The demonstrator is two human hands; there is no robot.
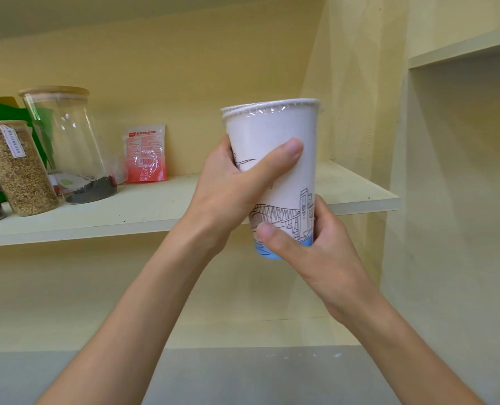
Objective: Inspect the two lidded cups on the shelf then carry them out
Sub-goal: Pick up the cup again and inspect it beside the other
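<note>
between both hands (272, 206), lidded cup (275, 135)

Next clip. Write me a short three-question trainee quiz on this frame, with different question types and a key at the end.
1. True or false: the lidded cup stands on the shelf.
2. Which of the hands grips the cup's blue base?
A. left hand
B. right hand
C. neither
3. Fill in: the red packet leans against the ____ of the shelf unit.

Key
1. False: it is held in the air in front of the shelf, roughly upright, by both hands.
2. B: the left hand wraps the middle of the cup.
3. Back wall, to the right of the glass jar with the wooden lid.
</note>
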